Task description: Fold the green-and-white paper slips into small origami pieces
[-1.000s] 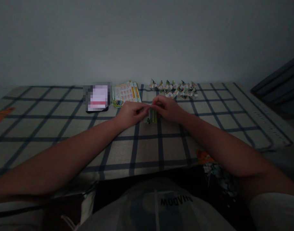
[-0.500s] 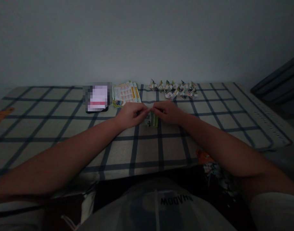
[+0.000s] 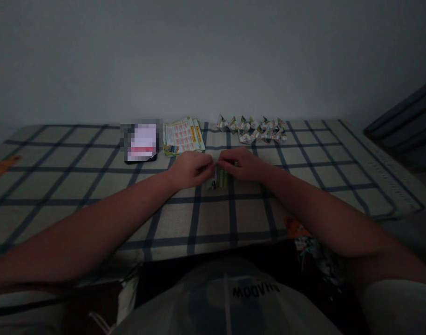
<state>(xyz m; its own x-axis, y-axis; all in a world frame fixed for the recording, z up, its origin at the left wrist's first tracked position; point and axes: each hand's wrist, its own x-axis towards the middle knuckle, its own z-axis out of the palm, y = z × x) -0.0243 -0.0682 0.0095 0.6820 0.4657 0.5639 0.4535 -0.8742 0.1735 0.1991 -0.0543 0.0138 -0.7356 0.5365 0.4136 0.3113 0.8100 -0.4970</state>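
Note:
My left hand (image 3: pixel 191 168) and my right hand (image 3: pixel 241 164) meet at the middle of the checked tablecloth (image 3: pixel 94 186). Both pinch a small printed paper piece (image 3: pixel 219 178), greenish with dark marks, which lies folded between their fingertips on the cloth. The fingers of each hand are curled and pressed together over the paper's top edge. The room is dim, so the fold's shape is hard to make out.
A stack of printed leaflets (image 3: pixel 183 136) lies behind my left hand. A row of several folded paper figures (image 3: pixel 253 129) stands at the back right. A dark phone with a blurred screen (image 3: pixel 142 142) lies left of the leaflets. Crumpled paper (image 3: pixel 308 244) sits near my right elbow.
My right hand has lowered towards the cloth and both hands have closed tighter over the paper piece, which now lies flatter. The arms have barely shifted.

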